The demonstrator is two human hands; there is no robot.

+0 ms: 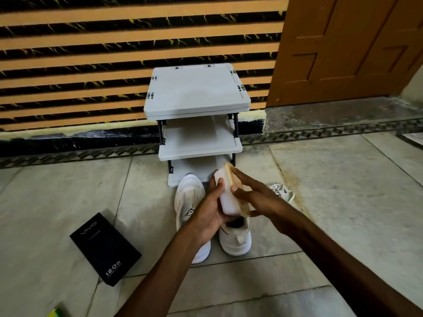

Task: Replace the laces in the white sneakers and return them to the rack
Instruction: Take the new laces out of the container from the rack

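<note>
Two white sneakers stand side by side on the floor, toes toward the rack: the left sneaker [188, 202] and the right sneaker [235, 239], partly hidden by my hands. Above them I hold a small white box [229, 200] with a tan side. My left hand [210, 211] grips it from the left with curled fingers. My right hand [254, 197] holds its tan edge from the right. A bundle of white laces [280, 191] lies on the floor right of my hands. The grey three-shelf rack [196, 106] stands against the wall beyond.
A black phone box [105, 249] lies on the floor at the left. A brown wooden door [348, 49] is at the upper right, above a raised stone threshold [343, 113]. A yellow-green object [55, 313] peeks in at the bottom left edge.
</note>
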